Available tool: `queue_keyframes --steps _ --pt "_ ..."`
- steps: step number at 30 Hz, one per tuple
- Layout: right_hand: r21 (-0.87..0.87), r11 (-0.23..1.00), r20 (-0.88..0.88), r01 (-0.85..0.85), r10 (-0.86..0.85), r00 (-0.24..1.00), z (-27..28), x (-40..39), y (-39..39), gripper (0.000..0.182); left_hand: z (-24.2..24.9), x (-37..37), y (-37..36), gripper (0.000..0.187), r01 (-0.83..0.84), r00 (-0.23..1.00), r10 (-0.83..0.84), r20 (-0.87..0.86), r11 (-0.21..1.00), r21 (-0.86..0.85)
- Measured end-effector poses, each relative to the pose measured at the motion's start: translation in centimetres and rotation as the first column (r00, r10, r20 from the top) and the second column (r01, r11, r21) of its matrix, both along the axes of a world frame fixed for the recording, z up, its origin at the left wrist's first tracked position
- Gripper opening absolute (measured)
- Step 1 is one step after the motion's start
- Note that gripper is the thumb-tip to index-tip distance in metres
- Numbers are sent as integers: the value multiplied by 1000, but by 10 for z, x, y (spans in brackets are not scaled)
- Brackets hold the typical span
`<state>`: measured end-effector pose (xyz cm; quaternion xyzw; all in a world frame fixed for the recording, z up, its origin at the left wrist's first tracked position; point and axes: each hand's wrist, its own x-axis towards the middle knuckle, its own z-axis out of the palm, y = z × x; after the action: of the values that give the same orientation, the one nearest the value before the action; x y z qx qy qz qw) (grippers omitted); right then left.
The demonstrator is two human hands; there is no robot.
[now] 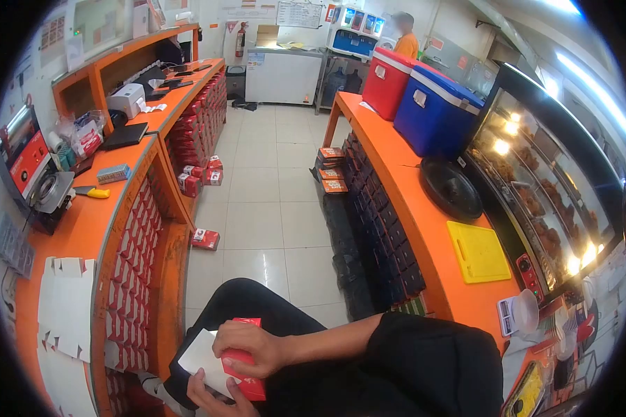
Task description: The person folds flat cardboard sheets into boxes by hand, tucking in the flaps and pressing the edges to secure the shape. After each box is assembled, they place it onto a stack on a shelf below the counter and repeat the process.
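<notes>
A red-and-white paper food box [205, 360] rests on my lap, over dark trousers. Its white panel faces up at the left, and printed red panels show at the right. My right hand [249, 349] reaches across from the right and lies over the top of the box, fingers curled on its red edge. At the lower edge, my left hand [215, 397] grips the box, with the thumb and fingers pressing the white panel. Part of the box is hidden under both hands.
Left, an orange counter [135, 156] bears flat white cartons [66, 302] and a yellow-handled knife [94, 192]; red boxes [129, 278] fill its shelves. Right, another counter holds coolers [435, 111], a yellow cutting board [478, 251] and a food warmer [535, 187]. A person [406, 38] stands behind.
</notes>
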<state>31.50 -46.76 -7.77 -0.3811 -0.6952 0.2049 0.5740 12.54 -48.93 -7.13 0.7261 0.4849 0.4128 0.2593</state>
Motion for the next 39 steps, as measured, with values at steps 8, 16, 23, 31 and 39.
queue_keyframes --steps 8,16,23,31,39 --pt "33 999 50 4 -5 999 1 -2 -1 16 -3 -1 -1 60 18 998 -20 -66 999 -38" --pt "48 997 9 56 -57 998 1 -10 -2 18 5 10 -13 70 220 963 -172 -206 947 235" --pt "130 991 69 35 -44 997 26 -3 -1 28 -24 -2 -7 64 35 996 -56 68 959 280" --pt "-280 960 -129 -18 -19 991 18 66 18 27 -4 -39 28 62 0 406 229 885 968 -251" --pt "-305 868 -301 -392 303 904 33 29 -23 51 -32 -27 18 60 294 441 261 859 862 -413"
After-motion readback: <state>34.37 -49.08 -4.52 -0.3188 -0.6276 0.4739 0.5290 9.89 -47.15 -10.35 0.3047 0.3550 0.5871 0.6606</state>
